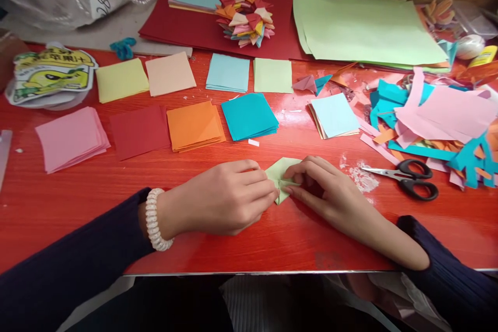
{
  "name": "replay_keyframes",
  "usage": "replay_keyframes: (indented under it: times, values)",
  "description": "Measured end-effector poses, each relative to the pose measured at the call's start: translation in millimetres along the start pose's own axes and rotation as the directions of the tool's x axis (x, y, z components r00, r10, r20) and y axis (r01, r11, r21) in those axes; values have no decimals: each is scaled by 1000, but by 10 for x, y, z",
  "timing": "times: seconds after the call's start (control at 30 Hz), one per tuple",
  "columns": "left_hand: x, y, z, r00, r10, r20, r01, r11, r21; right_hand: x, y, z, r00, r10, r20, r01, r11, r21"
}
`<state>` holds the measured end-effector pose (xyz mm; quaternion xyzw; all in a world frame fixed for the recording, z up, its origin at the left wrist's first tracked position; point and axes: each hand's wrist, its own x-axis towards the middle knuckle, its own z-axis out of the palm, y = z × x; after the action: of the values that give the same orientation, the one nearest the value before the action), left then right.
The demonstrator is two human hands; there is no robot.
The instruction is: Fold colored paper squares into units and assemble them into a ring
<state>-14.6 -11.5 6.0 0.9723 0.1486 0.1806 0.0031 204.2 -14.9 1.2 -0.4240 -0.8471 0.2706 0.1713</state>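
From my remote station I take the teal stack (249, 116) on the red table (78, 197) as my landmark. On its near side, a little to the right, I see the folded green paper (277, 170), with both of the person's hands at it. The left hand (221, 197) has its fingers together and gently curled, tips against the paper's left part; its thumb is hidden from me, so I cannot tell whether it pinches. The right hand (327, 187) is curled nearly closed, thumb and forefinger holding the paper's right part. Just left of the teal stack I find the orange stack (194, 125); to its right lie the pale blue stack (335, 115) and, farther right and nearer the person, the scissors (397, 174). Well behind it sits a ring of folded paper points (243, 30)
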Motion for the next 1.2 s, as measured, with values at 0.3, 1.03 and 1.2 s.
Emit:
replay_keyframes:
  times: [0.3, 1.03, 1.2]
  values:
    - [-1, 42, 13, 1000, 9, 8, -9, 999, 49, -90, 67, 33, 997, -7, -81, 6, 1000, -19]
    - [-24, -57, -30, 998, -55, -38, 49, 989, -140, -76, 384, -331, 925, -380, -34, 336, 855, -396]
    - [-65, -112, 55, 994, -101, -32, 96, 988, -117, -50, 349, -271, 909, -401, 115, 416, 848, -330]
